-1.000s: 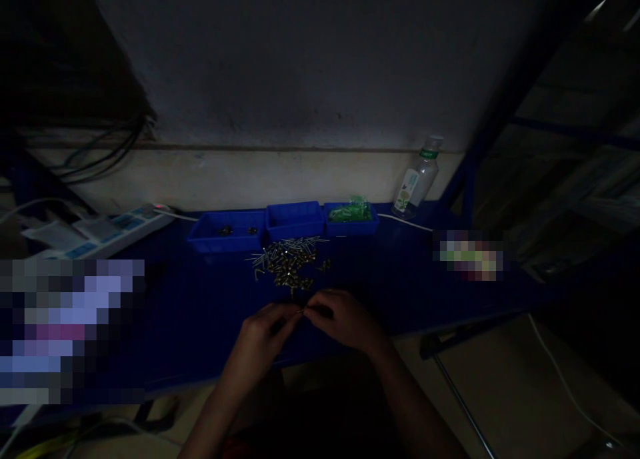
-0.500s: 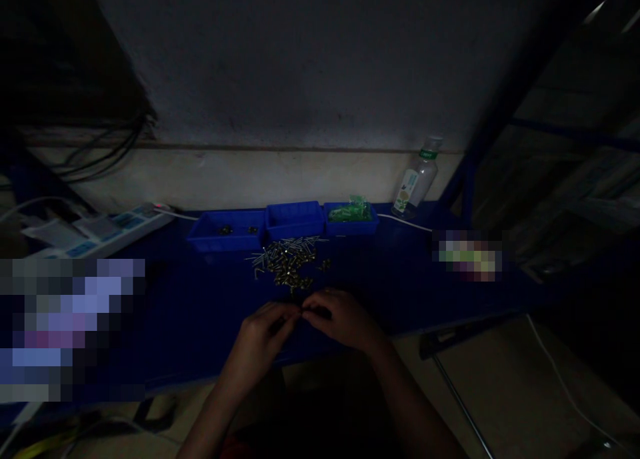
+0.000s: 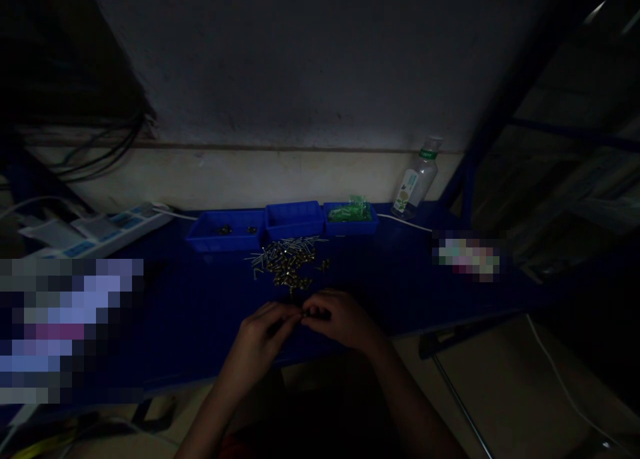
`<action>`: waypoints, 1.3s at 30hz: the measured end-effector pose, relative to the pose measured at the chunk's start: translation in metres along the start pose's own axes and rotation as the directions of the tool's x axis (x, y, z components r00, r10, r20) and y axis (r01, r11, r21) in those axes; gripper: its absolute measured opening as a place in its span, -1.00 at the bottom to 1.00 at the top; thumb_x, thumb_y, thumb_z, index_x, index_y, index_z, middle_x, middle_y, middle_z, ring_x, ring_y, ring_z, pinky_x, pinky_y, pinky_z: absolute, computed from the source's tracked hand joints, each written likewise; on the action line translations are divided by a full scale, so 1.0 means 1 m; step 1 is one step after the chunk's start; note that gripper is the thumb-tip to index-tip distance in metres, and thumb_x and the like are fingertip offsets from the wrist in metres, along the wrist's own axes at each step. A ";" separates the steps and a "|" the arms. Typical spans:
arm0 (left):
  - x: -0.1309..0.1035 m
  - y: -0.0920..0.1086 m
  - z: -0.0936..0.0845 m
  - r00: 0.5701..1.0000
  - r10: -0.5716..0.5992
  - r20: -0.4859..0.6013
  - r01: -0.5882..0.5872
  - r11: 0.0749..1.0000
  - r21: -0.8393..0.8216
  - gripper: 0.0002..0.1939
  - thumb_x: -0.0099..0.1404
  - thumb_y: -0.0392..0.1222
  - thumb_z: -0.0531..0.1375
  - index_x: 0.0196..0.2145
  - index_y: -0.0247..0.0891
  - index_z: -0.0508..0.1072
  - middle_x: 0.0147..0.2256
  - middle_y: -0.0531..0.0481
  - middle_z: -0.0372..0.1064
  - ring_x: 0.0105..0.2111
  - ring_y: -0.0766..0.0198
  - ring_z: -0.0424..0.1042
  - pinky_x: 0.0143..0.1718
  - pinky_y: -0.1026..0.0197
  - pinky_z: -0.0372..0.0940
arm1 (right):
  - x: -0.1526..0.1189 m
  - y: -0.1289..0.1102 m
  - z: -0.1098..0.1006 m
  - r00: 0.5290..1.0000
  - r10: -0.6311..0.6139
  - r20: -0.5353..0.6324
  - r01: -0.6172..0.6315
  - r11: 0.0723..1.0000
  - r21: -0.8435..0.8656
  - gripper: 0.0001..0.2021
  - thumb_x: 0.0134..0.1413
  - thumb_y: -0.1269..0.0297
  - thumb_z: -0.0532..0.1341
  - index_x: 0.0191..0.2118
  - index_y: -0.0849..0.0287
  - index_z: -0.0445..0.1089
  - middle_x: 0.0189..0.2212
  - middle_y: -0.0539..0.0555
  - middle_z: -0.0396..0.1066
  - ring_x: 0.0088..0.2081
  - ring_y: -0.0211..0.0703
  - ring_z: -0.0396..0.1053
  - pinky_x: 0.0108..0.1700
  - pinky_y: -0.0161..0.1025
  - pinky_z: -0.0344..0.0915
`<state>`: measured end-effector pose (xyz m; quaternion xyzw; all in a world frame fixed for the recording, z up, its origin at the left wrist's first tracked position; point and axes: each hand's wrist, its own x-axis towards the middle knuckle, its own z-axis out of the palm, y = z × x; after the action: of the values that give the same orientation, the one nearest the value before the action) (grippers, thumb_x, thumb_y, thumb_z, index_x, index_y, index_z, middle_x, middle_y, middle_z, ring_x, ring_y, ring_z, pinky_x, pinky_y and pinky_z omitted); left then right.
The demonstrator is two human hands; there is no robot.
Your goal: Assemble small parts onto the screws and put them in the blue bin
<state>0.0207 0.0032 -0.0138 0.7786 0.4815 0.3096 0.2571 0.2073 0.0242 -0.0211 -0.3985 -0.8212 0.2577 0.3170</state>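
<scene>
"Blue, smooth tabletop (image 3: 200,312); what are the hands doing over it?"

"The left hand (image 3: 265,327) and right hand (image 3: 340,317) meet at the fingertips near the front edge, both closed in a pinch on a small piece (image 3: 303,313), too dark and tiny to identify."

"And just past them?"

"One loose heap, too dense to count: stubby, brass-coloured metal parts (image 3: 287,272) on the near side, thin, straight silver pins (image 3: 305,242) on the far side."

"Behind that?"

"Three blue plastic bins (image 3: 295,227) in a row. The left bin (image 3: 227,243) holds two little clusters of metal bits (image 3: 225,230); the right bin (image 3: 351,228) holds crinkled green plastic (image 3: 355,212). One white power strip (image 3: 120,231) lies to the left, and one clear bottle (image 3: 419,182) with a green neck band stands near the pale wall (image 3: 280,175)."

"Any change from a second ago?"

"Hands and heap sit almost exactly as before; the red glow at the power strip's far end has gone."
</scene>
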 end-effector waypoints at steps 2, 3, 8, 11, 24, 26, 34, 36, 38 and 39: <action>0.001 0.000 0.000 1.000 -0.006 -0.014 0.006 1.000 0.000 -0.84 0.27 -0.15 0.08 -0.27 -0.20 0.44 -0.28 0.02 0.42 -0.26 0.26 0.40 -0.22 0.26 0.27 | 0.000 -0.001 -0.001 1.000 0.016 -0.014 -0.016 1.000 0.019 -0.90 0.03 0.28 0.21 -0.28 0.13 0.39 -0.41 -0.04 0.39 -0.36 -0.32 0.32 -0.30 -0.38 0.20; 0.001 0.000 0.001 1.000 -0.007 -0.018 0.007 1.000 0.005 -0.83 0.27 -0.15 0.08 -0.27 -0.20 0.44 -0.27 0.01 0.42 -0.25 0.26 0.40 -0.21 0.25 0.27 | -0.001 -0.001 -0.001 0.999 0.026 -0.021 -0.025 0.999 0.029 -0.89 0.04 0.29 0.21 -0.27 0.13 0.39 -0.40 -0.03 0.39 -0.35 -0.31 0.32 -0.29 -0.38 0.20; 0.005 -0.002 0.004 1.000 0.004 0.012 -0.005 0.997 0.078 -0.81 0.28 -0.15 0.07 -0.27 -0.20 0.45 -0.27 0.00 0.43 -0.23 0.22 0.39 -0.17 0.19 0.25 | -0.002 0.000 -0.001 0.997 0.048 -0.056 -0.042 0.994 0.103 -0.86 0.06 0.28 0.19 -0.23 0.13 0.39 -0.35 -0.01 0.42 -0.32 -0.30 0.36 -0.25 -0.37 0.24; 0.006 0.000 0.003 0.999 0.021 0.050 -0.025 0.995 0.092 -0.80 0.29 -0.16 0.05 -0.26 -0.20 0.46 -0.26 -0.01 0.43 -0.22 0.22 0.37 -0.17 0.18 0.24 | -0.002 0.000 0.000 0.998 0.025 -0.064 -0.016 0.991 0.136 -0.86 0.07 0.26 0.19 -0.24 0.13 0.40 -0.35 -0.01 0.43 -0.32 -0.30 0.37 -0.24 -0.37 0.24; 0.006 0.002 0.001 0.995 0.037 0.092 -0.041 0.999 0.036 -0.81 0.27 -0.18 0.06 -0.28 -0.20 0.47 -0.29 -0.02 0.43 -0.25 0.24 0.37 -0.22 0.23 0.25 | -0.001 -0.003 -0.003 0.998 0.036 -0.059 -0.028 0.990 0.139 -0.85 0.04 0.21 0.21 -0.29 0.15 0.41 -0.37 -0.01 0.44 -0.32 -0.30 0.38 -0.26 -0.38 0.24; 0.006 0.002 0.000 0.995 0.041 0.094 -0.044 0.998 0.039 -0.80 0.28 -0.18 0.05 -0.27 -0.20 0.47 -0.30 -0.02 0.43 -0.26 0.23 0.37 -0.22 0.23 0.26 | -0.001 -0.004 -0.003 0.997 0.038 -0.061 -0.029 0.991 0.132 -0.85 0.04 0.21 0.21 -0.30 0.15 0.41 -0.38 -0.01 0.43 -0.33 -0.31 0.38 -0.26 -0.38 0.24; 0.008 0.005 -0.001 0.992 0.037 0.117 -0.039 0.999 0.015 -0.78 0.29 -0.17 0.04 -0.28 -0.18 0.48 -0.30 -0.01 0.44 -0.26 0.23 0.38 -0.23 0.22 0.26 | -0.002 -0.006 -0.003 0.997 0.050 -0.055 -0.042 0.989 0.144 -0.87 0.03 0.22 0.22 -0.31 0.15 0.40 -0.39 -0.02 0.43 -0.33 -0.29 0.37 -0.24 -0.36 0.24; 0.007 0.004 -0.001 0.994 0.019 0.107 -0.019 1.000 0.005 -0.79 0.29 -0.16 0.05 -0.27 -0.18 0.48 -0.28 -0.01 0.44 -0.25 0.23 0.38 -0.21 0.22 0.26 | -0.002 -0.006 -0.004 0.997 0.046 -0.054 -0.037 0.987 0.158 -0.88 0.05 0.24 0.20 -0.30 0.15 0.40 -0.38 -0.02 0.43 -0.32 -0.29 0.37 -0.23 -0.36 0.24; 0.007 0.003 -0.001 0.997 -0.002 0.077 0.003 1.000 -0.009 -0.80 0.28 -0.15 0.06 -0.26 -0.19 0.47 -0.27 -0.01 0.43 -0.24 0.23 0.39 -0.20 0.22 0.27 | -0.002 -0.005 -0.004 0.997 0.041 -0.061 -0.029 0.984 0.174 -0.89 0.06 0.28 0.18 -0.28 0.16 0.39 -0.38 -0.02 0.43 -0.33 -0.31 0.37 -0.24 -0.38 0.24; 0.006 0.003 -0.001 0.998 -0.013 0.058 0.014 1.000 -0.015 -0.80 0.28 -0.14 0.07 -0.27 -0.19 0.47 -0.27 -0.01 0.43 -0.23 0.24 0.39 -0.19 0.22 0.27 | -0.002 -0.005 -0.004 0.997 0.038 -0.065 -0.026 0.984 0.177 -0.89 0.07 0.30 0.17 -0.28 0.16 0.39 -0.37 -0.02 0.43 -0.33 -0.31 0.37 -0.24 -0.38 0.24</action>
<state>0.0239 0.0079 -0.0092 0.7819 0.4768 0.2889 0.2791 0.2089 0.0208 -0.0157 -0.3906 -0.7774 0.3203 0.3748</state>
